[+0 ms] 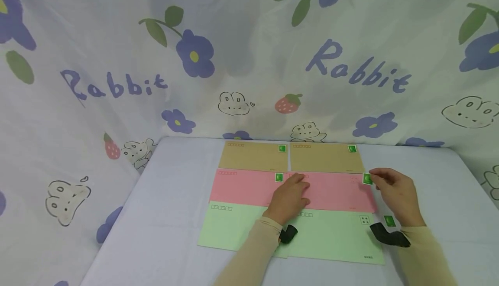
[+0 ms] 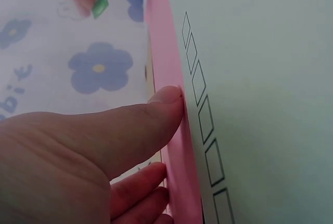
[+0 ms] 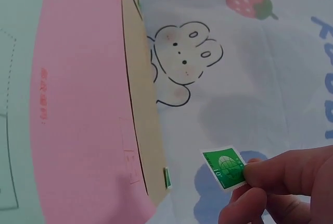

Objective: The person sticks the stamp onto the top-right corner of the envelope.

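My right hand (image 1: 399, 196) pinches a green postage stamp (image 3: 223, 166) with a white border between thumb and fingertips. In the head view the stamp overlaps the upper right corner of the right pink envelope (image 1: 331, 193). On the left end of that same envelope rests my left hand (image 1: 287, 198), thumb and fingers spread over the paper. The left wrist view shows the left thumb (image 2: 166, 99) at the pink envelope beside a green envelope's edge. A second loose stamp (image 1: 389, 221) lies on the table, right of the right green envelope (image 1: 331, 238).
Two brown envelopes (image 1: 253, 158) lie at the back, each with a stamp at its upper right. The left pink envelope (image 1: 241, 188) bears a stamp (image 1: 279, 177) too. A left green envelope (image 1: 230, 229) lies in front. A printed cloth hangs behind the white table (image 1: 163, 216).
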{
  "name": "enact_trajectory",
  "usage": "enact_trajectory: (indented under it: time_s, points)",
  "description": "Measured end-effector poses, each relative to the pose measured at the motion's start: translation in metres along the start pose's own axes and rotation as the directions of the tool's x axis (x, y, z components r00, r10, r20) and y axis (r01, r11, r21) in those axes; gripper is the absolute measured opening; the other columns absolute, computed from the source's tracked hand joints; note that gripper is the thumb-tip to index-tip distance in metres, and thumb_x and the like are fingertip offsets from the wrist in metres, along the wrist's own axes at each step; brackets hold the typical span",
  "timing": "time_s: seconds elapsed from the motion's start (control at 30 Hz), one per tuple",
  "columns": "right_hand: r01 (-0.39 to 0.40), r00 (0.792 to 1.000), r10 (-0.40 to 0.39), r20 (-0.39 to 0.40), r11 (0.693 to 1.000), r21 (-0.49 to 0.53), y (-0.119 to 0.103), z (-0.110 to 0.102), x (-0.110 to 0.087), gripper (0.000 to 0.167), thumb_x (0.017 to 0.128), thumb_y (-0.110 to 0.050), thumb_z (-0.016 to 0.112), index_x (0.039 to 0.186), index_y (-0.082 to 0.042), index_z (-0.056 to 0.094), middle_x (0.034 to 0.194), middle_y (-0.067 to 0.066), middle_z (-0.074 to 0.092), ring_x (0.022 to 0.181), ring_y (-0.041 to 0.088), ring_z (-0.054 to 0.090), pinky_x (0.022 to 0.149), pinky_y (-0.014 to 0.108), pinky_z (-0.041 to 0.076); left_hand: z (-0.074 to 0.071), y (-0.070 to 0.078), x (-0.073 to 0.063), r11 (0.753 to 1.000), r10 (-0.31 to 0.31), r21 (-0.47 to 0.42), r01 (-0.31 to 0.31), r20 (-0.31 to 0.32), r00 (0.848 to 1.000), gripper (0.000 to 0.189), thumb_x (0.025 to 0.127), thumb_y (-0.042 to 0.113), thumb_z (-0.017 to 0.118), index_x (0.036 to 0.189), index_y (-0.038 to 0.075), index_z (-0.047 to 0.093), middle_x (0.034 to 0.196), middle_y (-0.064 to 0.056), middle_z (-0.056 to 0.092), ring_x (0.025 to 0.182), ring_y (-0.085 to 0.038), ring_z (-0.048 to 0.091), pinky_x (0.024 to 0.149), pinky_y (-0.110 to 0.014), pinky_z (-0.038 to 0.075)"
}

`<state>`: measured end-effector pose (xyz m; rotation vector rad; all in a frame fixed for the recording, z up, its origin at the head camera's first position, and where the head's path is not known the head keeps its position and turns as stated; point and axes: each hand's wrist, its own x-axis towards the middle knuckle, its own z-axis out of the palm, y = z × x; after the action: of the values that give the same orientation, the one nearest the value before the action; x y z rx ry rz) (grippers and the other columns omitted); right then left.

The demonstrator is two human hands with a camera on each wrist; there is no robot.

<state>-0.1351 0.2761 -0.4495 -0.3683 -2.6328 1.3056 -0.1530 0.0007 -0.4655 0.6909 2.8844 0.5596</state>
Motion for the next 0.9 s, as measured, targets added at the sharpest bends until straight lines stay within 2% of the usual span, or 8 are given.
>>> enact_trajectory:
  time_s: [0.13,0.5,0.8,0.9]
  points:
    - [0.004,1.0,-0.004,0.009,1.0,-0.011,-0.0025,0.0021,0.0016,0.032,0.102,-0.025,0.058,0.12,0.0,0.068,0.097,0.012,0.067,0.075,0.012,0.055,0.059,0.021,0.044,0.0002,0.0002,-0.0007,1.0,-0.001,-0.005,0.001,-0.005,1.0,0.045,0.093,0.027,0.074,0.134,0.014,0.066,0.151,-0.002,0.049,0.143,-0.016,0.04,0.113,-0.031,0.039]
    - [0.012,1.0,-0.011,0.028,1.0,-0.009,-0.0057,0.0047,0.0062,0.032,0.101,-0.025,0.059,0.118,0.0,0.069,0.092,0.01,0.067,0.073,0.009,0.056,0.057,0.022,0.046,0.0002,0.0004,-0.0025,1.0,0.026,-0.004,-0.026,-0.035,0.999,0.043,0.092,0.025,0.075,0.132,0.013,0.067,0.149,-0.003,0.052,0.141,-0.016,0.043,0.111,-0.03,0.041]
    - [0.036,0.998,-0.038,0.052,0.999,0.04,-0.0032,0.007,0.0066,0.03,0.101,-0.022,0.06,0.117,0.002,0.069,0.085,0.012,0.067,0.072,0.017,0.058,0.056,0.023,0.047,0.001,0.0005,-0.0027,0.999,0.033,0.002,-0.033,-0.04,0.999,0.042,0.092,0.025,0.075,0.131,0.012,0.067,0.148,-0.004,0.052,0.14,-0.017,0.044,0.111,-0.029,0.042]
    - [0.037,0.997,-0.041,0.064,0.998,0.058,-0.0013,0.0076,0.007,0.031,0.101,-0.022,0.06,0.117,0.003,0.069,0.085,0.013,0.067,0.072,0.015,0.058,0.056,0.022,0.046,-0.0006,0.0004,-0.0035,1.0,0.029,0.005,-0.029,-0.039,0.999,0.042,0.092,0.025,0.075,0.131,0.012,0.067,0.148,-0.004,0.052,0.141,-0.017,0.044,0.111,-0.03,0.042]
